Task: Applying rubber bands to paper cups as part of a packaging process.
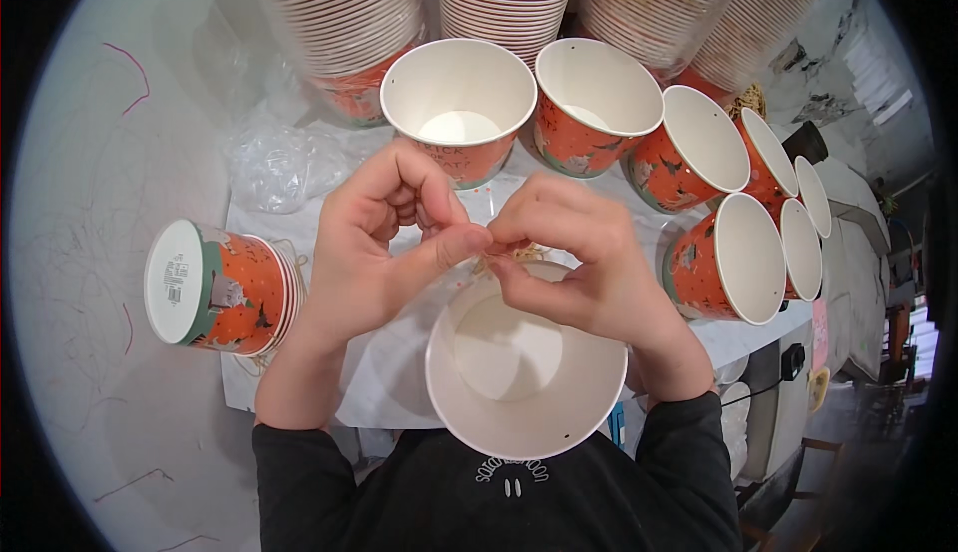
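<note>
Both hands are pinched shut at the far rim of a white-lined paper bucket (526, 372) that leans against the person's chest, mouth up toward the camera. Left hand (374, 243) presses thumb against forefinger on a thin tan string (527, 253), and right hand (579, 258) curls its fingers closed over the same string just beside the rim; the fingertips of the two hands nearly touch. How the string meets the bucket wall is hidden under the fingers

Judging by its look, the bucket is light, thin-walled paperboard: stiff enough at the rolled rim to hold, but easy to dent if squeezed mid-wall, so the rim or the base is the better place to take it. The string looks limp and fine, likely to slip from a loose pinch, so a tight fingertip grip close to its end suits it

On the white surface (399, 382) beyond the hands stand open orange printed buckets (461, 103) in a curving row, with tall nested stacks (339, 13) behind them. A short stack lies on its side (222, 287) to the left, and crumpled clear plastic wrap (279, 168) sits near it
</note>
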A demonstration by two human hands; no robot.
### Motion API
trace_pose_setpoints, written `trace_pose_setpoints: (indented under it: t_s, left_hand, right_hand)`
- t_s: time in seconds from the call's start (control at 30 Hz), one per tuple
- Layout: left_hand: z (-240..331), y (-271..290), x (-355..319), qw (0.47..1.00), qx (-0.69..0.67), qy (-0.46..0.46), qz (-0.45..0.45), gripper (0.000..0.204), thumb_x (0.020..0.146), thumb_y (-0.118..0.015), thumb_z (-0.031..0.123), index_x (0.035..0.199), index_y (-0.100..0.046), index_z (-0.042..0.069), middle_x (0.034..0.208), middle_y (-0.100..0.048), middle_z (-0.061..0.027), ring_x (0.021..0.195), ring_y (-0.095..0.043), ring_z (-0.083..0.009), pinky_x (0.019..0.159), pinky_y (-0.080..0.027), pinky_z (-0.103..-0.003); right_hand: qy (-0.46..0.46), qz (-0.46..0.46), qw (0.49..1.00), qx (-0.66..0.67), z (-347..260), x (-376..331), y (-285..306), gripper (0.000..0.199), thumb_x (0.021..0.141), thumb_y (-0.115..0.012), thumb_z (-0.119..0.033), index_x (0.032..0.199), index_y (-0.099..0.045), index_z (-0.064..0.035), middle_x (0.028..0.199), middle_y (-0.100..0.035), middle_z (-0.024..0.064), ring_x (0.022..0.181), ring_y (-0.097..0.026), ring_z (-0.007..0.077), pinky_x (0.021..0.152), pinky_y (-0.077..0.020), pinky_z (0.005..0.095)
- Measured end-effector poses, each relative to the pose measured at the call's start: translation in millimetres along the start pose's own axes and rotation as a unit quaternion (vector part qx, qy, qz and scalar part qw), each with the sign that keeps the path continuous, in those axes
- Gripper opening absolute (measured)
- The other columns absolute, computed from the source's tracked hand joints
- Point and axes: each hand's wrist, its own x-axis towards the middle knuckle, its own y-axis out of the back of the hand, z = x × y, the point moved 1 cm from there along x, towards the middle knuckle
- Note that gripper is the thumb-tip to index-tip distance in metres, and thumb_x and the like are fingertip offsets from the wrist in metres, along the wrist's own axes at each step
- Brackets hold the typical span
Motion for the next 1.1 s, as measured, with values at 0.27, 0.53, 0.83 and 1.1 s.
trace_pose_setpoints:
  t_s: [0.27,0.53,0.83,1.1]
  left_hand:
    - [3,-1,1,0.999,0.038,0.005,0.023,0.033,0.083,-0.079,-0.007,0.093,-0.051,0.007,0.084,-0.064,-0.003,0.078,-0.06,-0.0086,0.075,-0.047,-0.023]
    - [1,-3,0,0.997,0.041,-0.049,0.044,0.023,0.087,-0.077,-0.005,0.094,-0.057,0.004,0.087,-0.065,-0.0013,0.08,-0.06,-0.0069,0.074,-0.05,-0.024]
    - [-3,26,9,0.971,0.034,-0.176,0.157,0.025,0.092,-0.07,-0.01,0.098,-0.051,0.004,0.096,-0.064,-0.0059,0.088,-0.061,-0.0097,0.083,-0.05,-0.025]
    - [0,6,6,0.986,0.063,-0.141,0.059,0.023,0.095,-0.064,-0.007,0.115,-0.055,-0.001,0.108,-0.07,-0.0109,0.097,-0.068,-0.015,0.09,-0.054,-0.03]
  right_hand:
    - [-0.031,0.004,0.999,0.023,-5,3,0,0.015,0.078,-0.081,-0.004,0.088,-0.069,-0.0049,0.082,-0.064,0.0072,0.078,-0.065,0.0251,0.066,-0.0506,0.0346]
    - [-0.01,-0.005,1.0,-0.011,3,0,-1,0.013,0.077,-0.08,-0.002,0.087,-0.072,-0.0036,0.085,-0.066,0.0055,0.08,-0.065,0.0231,0.068,-0.0499,0.0347]
    - [-0.053,-0.118,0.988,-0.078,8,-4,-1,0.007,0.079,-0.075,-0.011,0.084,-0.074,-0.0056,0.082,-0.067,0.0087,0.081,-0.066,0.0296,0.069,-0.0518,0.0408]
    - [-0.122,-0.17,0.978,-0.024,10,2,3,0.016,0.09,-0.073,-0.011,0.104,-0.075,-0.0033,0.091,-0.071,0.0083,0.088,-0.068,0.0226,0.076,-0.053,0.035]
